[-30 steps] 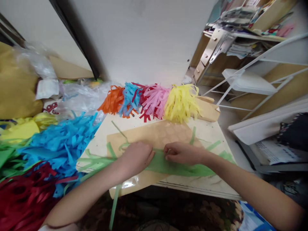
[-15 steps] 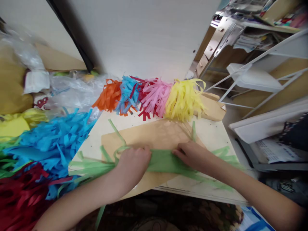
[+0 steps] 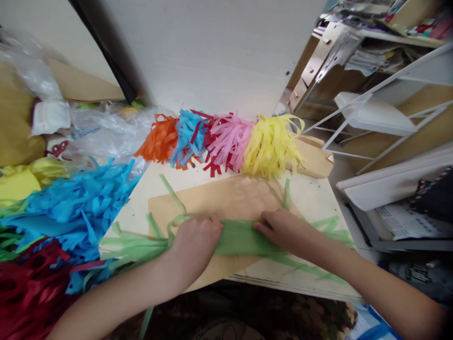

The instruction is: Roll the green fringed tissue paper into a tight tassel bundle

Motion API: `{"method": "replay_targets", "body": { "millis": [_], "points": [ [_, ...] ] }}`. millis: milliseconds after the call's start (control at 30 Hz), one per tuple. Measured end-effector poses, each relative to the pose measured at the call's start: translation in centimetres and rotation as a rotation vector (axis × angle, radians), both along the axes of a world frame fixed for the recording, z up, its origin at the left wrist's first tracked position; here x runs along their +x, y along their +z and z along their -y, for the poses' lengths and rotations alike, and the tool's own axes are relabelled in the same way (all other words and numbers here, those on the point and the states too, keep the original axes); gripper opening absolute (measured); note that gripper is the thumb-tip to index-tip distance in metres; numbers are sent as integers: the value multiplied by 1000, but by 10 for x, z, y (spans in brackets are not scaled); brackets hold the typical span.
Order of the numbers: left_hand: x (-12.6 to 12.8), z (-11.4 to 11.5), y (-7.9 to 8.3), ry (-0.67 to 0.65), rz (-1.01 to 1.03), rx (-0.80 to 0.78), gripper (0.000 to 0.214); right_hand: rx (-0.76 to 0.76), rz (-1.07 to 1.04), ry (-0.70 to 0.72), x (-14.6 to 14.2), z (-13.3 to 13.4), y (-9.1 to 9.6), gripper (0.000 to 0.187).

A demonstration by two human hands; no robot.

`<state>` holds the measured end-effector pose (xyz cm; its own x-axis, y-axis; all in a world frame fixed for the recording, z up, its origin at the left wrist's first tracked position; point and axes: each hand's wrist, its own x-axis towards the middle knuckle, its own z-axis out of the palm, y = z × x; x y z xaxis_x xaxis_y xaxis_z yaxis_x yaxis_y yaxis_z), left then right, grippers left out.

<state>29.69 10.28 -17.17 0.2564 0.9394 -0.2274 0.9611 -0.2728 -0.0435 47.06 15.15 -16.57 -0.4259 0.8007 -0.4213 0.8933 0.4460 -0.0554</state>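
A sheet of green fringed tissue paper (image 3: 238, 238) lies across a tan paper sheet (image 3: 226, 198) on a pale wooden board (image 3: 311, 198). My left hand (image 3: 193, 241) is closed on the left part of the green paper, fingers curled over it. My right hand (image 3: 283, 229) presses and pinches the green paper a little to the right. Loose green strips trail out to both sides. Behind the hands sits a row of finished tassels: orange (image 3: 159, 139), blue (image 3: 189, 137), pink (image 3: 228, 141) and yellow (image 3: 271, 144).
Heaps of cut blue (image 3: 74, 203), red (image 3: 31, 283) and yellow (image 3: 24, 179) fringe lie at the left, with clear plastic bags (image 3: 106, 132) behind. A white panel (image 3: 212, 52) stands at the back. A white wire rack (image 3: 371, 118) and shelves stand at the right.
My hands have moved apart along the green paper, the right hand sliding right. The view shifted slightly. Over the last half second little has moved.
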Motion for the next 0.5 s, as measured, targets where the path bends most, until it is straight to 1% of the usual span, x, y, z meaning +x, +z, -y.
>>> {"method": "replay_targets", "body": {
  "millis": [67, 200, 367, 500],
  "points": [
    [0, 0, -1, -4, 5, 6, 27, 5, 8, -1, -1, 0, 0, 27],
    [1, 0, -1, 42, -6, 0, 26, 13, 8, 5, -2, 1, 1, 28],
    [1, 1, 0, 35, -13, 0, 27, 48, -23, 22, -1, 2, 0, 29],
    [2, 0, 1, 58, -22, 9, 28, 56, -34, 39, 1, 2, -2, 28]
  ]
}}
